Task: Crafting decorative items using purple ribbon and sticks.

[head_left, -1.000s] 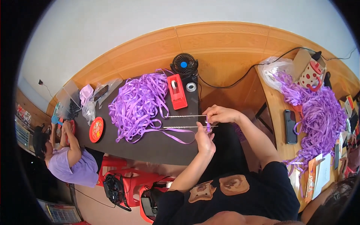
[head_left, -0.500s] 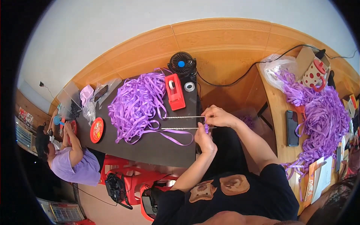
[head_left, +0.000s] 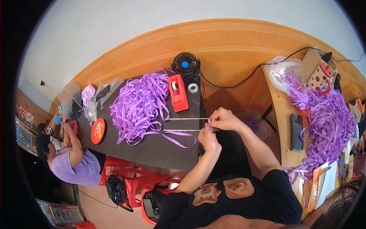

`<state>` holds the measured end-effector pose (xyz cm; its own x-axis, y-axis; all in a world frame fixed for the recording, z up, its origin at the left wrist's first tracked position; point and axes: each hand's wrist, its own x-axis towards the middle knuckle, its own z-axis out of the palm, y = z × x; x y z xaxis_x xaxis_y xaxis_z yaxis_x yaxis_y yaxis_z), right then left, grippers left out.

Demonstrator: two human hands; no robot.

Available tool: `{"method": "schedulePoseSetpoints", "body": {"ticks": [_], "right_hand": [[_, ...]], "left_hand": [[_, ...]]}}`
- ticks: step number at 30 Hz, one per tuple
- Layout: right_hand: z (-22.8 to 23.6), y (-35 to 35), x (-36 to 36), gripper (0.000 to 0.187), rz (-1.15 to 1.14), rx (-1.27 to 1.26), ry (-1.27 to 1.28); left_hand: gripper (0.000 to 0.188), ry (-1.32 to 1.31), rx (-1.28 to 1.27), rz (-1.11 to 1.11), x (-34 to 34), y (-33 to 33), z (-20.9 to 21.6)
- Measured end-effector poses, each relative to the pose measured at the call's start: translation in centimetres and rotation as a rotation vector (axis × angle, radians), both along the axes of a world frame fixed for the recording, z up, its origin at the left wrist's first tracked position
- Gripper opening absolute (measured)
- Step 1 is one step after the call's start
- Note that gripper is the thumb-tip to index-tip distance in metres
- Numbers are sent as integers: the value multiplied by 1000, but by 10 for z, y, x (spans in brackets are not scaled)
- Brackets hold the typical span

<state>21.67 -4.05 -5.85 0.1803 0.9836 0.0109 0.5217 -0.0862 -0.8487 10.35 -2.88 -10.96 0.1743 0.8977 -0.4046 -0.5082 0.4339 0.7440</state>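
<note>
Two thin twisted metal rods [head_left: 183,119] lie roughly parallel across the right edge of the dark table, sticking out past it. At their outer ends my right hand [head_left: 224,120] pinches a short bit of purple ribbon [head_left: 209,120] beside the upper rod. Just below it, my left hand [head_left: 209,138] is closed at the lower rod, its fingertips on the same ribbon, most of which the fingers hide. A strand of ribbon [head_left: 175,141] curves over the table toward my left hand from a large heap of purple ribbon [head_left: 139,105].
Beyond the rods stand a red tape dispenser [head_left: 178,93], a tape roll [head_left: 193,88] and a small black fan [head_left: 185,64]. A red plate [head_left: 98,130] lies farther left, near a seated person [head_left: 78,164]. The wooden table at right holds more ribbon [head_left: 329,122] and a phone [head_left: 297,131].
My right hand has shifted slightly right and my left hand slightly up. The purple ribbon that stood out between my fingers now shows less, close to the upper rod's end.
</note>
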Motion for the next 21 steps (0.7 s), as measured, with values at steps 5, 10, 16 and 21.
{"method": "schedulePoseSetpoints", "body": {"ticks": [5, 10, 16, 21], "right_hand": [[5, -20, 1, 31, -180, -59, -1], [-5, -29, -7, 31, -295, 53, 514], [-16, -28, -14, 9, -202, 86, 842], [-31, -27, -9, 7, -200, 114, 936]], "left_hand": [[19, -4, 34, -2, 3, -3, 7], [21, -24, 21, -12, 2, -3, 13], [21, -32, 50, 4, 4, -1, 4], [24, 33, -20, -69, 0, 2, 1]]}}
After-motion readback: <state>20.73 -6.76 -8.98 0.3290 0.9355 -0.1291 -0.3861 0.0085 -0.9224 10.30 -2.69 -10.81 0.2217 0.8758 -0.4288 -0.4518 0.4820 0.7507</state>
